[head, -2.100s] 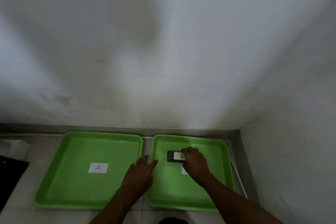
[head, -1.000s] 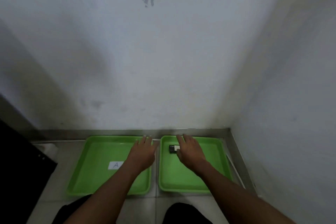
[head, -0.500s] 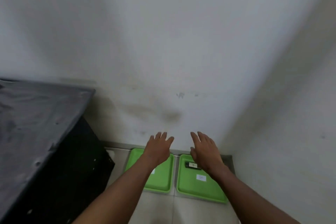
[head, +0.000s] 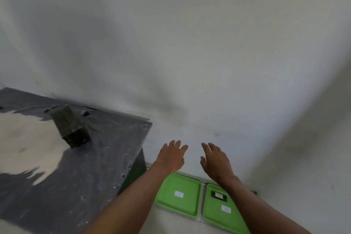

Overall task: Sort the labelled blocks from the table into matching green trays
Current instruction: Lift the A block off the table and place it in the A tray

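Both hands are raised in front of me with nothing in them. My left hand (head: 171, 156) has its fingers spread and extended, palm facing down and away; my right hand (head: 215, 161) is the same, fingers loose and apart, thumb out to the side. The two hands are near each other but apart, held in front of the pale wall (head: 190, 43).

Far below them, on the floor by the wall, sit the two green trays side by side. The left tray (head: 171, 203) holds only a small white label in its middle (too small for me to read). The right tray (head: 212, 214) has its own white label, and a dark block (head: 219, 195) with a light sticker on top lies in its far half, flat on the tray bottom.

To my left is a dark table (head: 85, 176) with a pitted grey top and a bright patch of glare. One dark block on the table (head: 71, 129) stands on it, near the far edge.
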